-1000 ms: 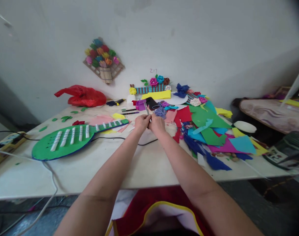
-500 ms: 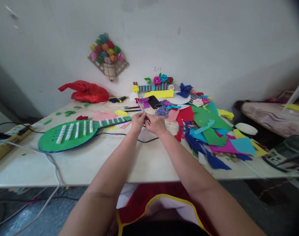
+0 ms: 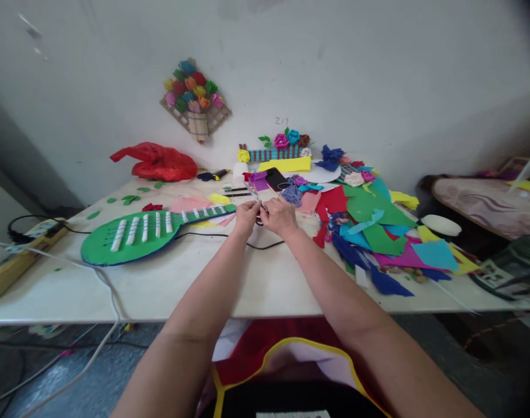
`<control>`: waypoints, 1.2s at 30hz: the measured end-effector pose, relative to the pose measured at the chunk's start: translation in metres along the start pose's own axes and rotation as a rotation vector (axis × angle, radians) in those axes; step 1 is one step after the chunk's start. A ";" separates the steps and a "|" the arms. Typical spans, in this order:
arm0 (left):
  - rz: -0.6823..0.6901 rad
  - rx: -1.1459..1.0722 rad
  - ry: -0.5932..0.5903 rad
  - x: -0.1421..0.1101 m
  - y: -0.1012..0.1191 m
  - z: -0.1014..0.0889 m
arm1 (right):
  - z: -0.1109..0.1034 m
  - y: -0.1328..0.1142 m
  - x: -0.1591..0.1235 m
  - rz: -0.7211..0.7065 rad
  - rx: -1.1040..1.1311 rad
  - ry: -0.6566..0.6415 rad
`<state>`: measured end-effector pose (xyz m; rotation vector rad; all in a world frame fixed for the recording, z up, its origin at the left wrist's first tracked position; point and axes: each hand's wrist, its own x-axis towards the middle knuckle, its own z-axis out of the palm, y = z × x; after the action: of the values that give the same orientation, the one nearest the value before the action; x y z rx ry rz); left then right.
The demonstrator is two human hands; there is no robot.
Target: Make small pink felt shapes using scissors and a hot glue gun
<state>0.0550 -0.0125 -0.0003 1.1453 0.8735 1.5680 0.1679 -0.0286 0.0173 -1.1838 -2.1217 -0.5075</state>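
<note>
My left hand [image 3: 247, 216] and my right hand [image 3: 279, 215] meet over the middle of the table, fingers closed. From my right hand a pair of scissors [image 3: 252, 191] points up and to the left, its silver blades showing and its dark handle mostly hidden by my fingers. My left fingers are pinched beside the blades; anything in them is too small to make out. Left of my hands lies a green paper-covered guitar shape [image 3: 134, 237] with white rolled strips, its neck end close to my left hand. A bundle of purple-blue yarn [image 3: 291, 195] is just beyond my right hand.
Coloured paper scraps [image 3: 378, 212] cover the table's right side. A black phone [image 3: 275, 179] lies behind my hands. A black cable [image 3: 212, 234] runs below them. At left are a red plastic bag [image 3: 164, 164] and a power strip [image 3: 23, 261]; a dark jar [image 3: 511, 270] stands far right.
The view has shifted slightly, so the table things appear a little further right. Both hands stay together around the scissors, with only small finger movement.
</note>
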 end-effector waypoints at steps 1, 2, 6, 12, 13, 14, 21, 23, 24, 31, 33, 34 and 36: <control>0.006 0.010 0.000 0.000 0.000 -0.001 | 0.001 0.000 0.000 -0.001 0.023 0.004; 0.008 0.023 -0.002 0.000 0.000 -0.003 | 0.002 -0.001 0.000 0.006 0.051 0.010; 0.002 0.126 -0.087 -0.003 0.005 -0.007 | 0.003 0.004 0.002 0.171 0.216 0.118; -0.019 0.313 -0.288 -0.011 0.010 -0.007 | 0.007 0.025 0.011 0.483 0.704 0.127; -0.020 0.339 -0.318 -0.011 0.010 -0.006 | 0.009 0.028 0.011 0.511 0.832 0.090; -0.023 0.361 -0.343 -0.012 0.010 -0.006 | 0.010 0.030 0.012 0.543 0.945 0.058; -0.045 0.366 -0.342 -0.011 0.011 -0.007 | 0.016 0.033 0.013 0.645 1.139 0.003; -0.050 0.390 -0.329 -0.012 0.011 -0.007 | 0.017 0.033 0.012 0.634 1.058 0.013; -0.056 0.404 -0.322 -0.012 0.011 -0.006 | 0.018 0.033 0.012 0.620 1.001 0.018; -0.078 0.467 -0.275 -0.012 0.012 -0.002 | 0.010 0.029 0.008 0.406 0.332 0.000; -0.087 0.474 -0.286 -0.013 0.014 0.000 | 0.007 0.029 0.008 0.403 0.230 -0.025; -0.096 0.478 -0.299 -0.014 0.015 0.000 | 0.006 0.029 0.007 0.413 0.204 -0.030; -0.111 0.487 -0.323 -0.016 0.018 0.002 | 0.006 0.032 0.007 0.443 0.178 -0.022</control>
<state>0.0530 -0.0329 0.0126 1.6092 1.1071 1.0626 0.1908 -0.0043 0.0188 -1.4996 -1.8000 -0.1038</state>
